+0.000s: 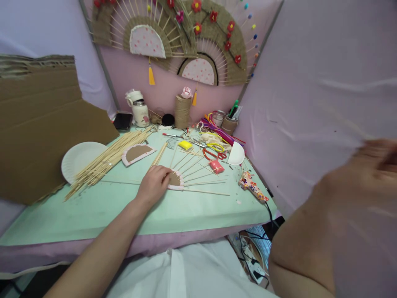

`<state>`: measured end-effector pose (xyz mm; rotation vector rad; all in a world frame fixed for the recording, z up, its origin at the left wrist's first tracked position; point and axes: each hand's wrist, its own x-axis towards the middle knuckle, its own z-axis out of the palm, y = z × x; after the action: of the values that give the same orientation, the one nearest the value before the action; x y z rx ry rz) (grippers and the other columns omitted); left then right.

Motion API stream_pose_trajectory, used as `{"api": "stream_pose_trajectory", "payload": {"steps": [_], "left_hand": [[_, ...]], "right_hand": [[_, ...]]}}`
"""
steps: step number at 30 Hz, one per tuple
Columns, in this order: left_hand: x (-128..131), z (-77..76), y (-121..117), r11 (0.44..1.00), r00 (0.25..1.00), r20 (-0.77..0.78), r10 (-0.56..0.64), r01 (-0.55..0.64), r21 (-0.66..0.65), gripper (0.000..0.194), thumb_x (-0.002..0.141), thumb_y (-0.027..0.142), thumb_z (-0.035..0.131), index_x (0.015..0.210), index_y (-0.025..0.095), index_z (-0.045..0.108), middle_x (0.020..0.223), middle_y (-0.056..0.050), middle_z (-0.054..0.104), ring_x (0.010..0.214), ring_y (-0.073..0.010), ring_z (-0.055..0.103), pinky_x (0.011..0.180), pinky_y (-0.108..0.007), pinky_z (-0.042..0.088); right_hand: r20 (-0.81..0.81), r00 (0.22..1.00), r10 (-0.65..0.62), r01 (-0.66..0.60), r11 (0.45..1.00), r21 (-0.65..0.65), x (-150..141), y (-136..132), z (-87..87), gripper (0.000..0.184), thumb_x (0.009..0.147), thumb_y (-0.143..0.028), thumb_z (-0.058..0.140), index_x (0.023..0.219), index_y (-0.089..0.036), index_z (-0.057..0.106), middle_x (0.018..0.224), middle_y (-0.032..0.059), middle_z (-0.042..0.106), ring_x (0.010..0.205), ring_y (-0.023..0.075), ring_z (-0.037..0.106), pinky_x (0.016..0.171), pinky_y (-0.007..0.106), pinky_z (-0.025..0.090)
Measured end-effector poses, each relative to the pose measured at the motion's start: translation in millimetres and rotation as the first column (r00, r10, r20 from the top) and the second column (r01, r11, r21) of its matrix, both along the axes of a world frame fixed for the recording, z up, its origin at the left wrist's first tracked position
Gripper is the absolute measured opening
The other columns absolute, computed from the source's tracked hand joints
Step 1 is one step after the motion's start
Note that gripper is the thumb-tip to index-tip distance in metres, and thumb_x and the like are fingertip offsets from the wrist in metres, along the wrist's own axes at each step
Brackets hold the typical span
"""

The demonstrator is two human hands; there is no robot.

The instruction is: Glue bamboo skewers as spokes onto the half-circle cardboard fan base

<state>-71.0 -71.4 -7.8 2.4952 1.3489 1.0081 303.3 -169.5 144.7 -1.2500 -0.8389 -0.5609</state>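
My left hand (pixel 154 184) rests on the green table cover (pixel 102 207), its fingers pressing down on a small half-round cardboard piece (pixel 176 180) from which several thin wooden sticks (pixel 198 169) fan out to the right. My right hand (pixel 369 174) is raised close to the camera at the right edge, blurred by motion, and its fingers cannot be made out. A bundle of bamboo skewers (pixel 107 161) lies to the left of my left hand, beside a larger half-round cardboard piece (pixel 136 153).
A white paper plate (pixel 77 159) lies at the left by a big cardboard sheet (pixel 40 124). At the back stand a cup (pixel 140 109), twine spool (pixel 182 111) and pen holder (pixel 230 122). Scissors (pixel 214 154), half plate (pixel 236 154) and glue gun (pixel 252 187) sit right.
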Motion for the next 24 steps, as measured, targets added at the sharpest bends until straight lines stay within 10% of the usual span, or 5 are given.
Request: {"api": "stream_pose_trajectory", "payload": {"steps": [7, 19, 24], "left_hand": [[-1, 0.5, 0, 1.000, 1.000, -0.004, 0.010, -0.010, -0.009, 0.021, 0.090, 0.019, 0.044, 0.092, 0.019, 0.066, 0.090, -0.008, 0.069, 0.089, -0.0233, 0.059, 0.085, -0.040, 0.048], [-1, 1.5, -2, 0.998, 1.000, 0.009, 0.025, -0.024, -0.051, 0.020, 0.089, 0.016, 0.045, 0.091, 0.020, 0.065, 0.091, -0.007, 0.069, 0.092, -0.0238, 0.058, 0.084, -0.038, 0.047], [-1, 2.6, -2, 0.998, 1.000, 0.006, 0.023, -0.023, -0.052, 0.020, 0.090, 0.017, 0.045, 0.090, 0.020, 0.064, 0.090, -0.007, 0.068, 0.092, -0.0237, 0.058, 0.084, -0.038, 0.047]], "right_hand": [[-0.006, 0.962, 0.275, -0.259, 0.901, -0.348, -49, 16, -29.0, 0.021, 0.087, -0.037, 0.059, 0.085, -0.017, 0.060, 0.072, -0.0008, 0.053, 0.064, 0.0114, 0.046, 0.062, 0.029, 0.034], [-0.246, 0.768, 0.591, -0.626, 0.615, -0.479, -77, 42, -55.1, 0.020, 0.088, -0.040, 0.057, 0.083, -0.020, 0.056, 0.067, -0.0049, 0.047, 0.059, 0.0101, 0.040, 0.055, 0.024, 0.033], [-0.207, 0.778, 0.593, -0.604, 0.616, -0.506, -80, 52, -65.7, 0.019, 0.090, -0.038, 0.055, 0.086, -0.019, 0.057, 0.070, -0.0043, 0.050, 0.062, 0.0104, 0.043, 0.060, 0.025, 0.036]]}}
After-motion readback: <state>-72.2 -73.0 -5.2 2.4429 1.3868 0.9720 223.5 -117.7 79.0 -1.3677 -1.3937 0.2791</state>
